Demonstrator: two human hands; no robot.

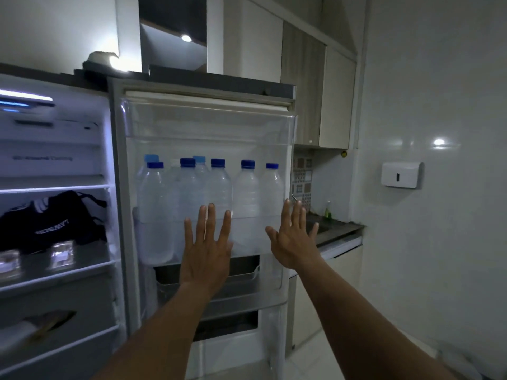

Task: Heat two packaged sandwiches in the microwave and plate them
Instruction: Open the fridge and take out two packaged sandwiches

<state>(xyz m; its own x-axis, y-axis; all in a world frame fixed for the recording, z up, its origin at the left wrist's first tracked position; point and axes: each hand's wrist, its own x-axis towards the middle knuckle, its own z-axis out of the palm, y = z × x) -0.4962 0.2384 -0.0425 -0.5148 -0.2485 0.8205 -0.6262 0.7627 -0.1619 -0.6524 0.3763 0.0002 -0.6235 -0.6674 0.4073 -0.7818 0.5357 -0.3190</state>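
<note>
— What's in front of the person?

— An open fridge door [203,171], its rack holding a row of clear water bottles [218,187] with blue caps.

— And the hands?

— Both raised, fingers spread, holding nothing. The left hand [205,250] is before the bottle rack; the right hand [295,239] is near the door's outer edge.

— Inside the fridge?

— A dark bag [55,220] on a lit shelf [68,272], with two small clear packages [61,255] in front of it — blurred.
</note>
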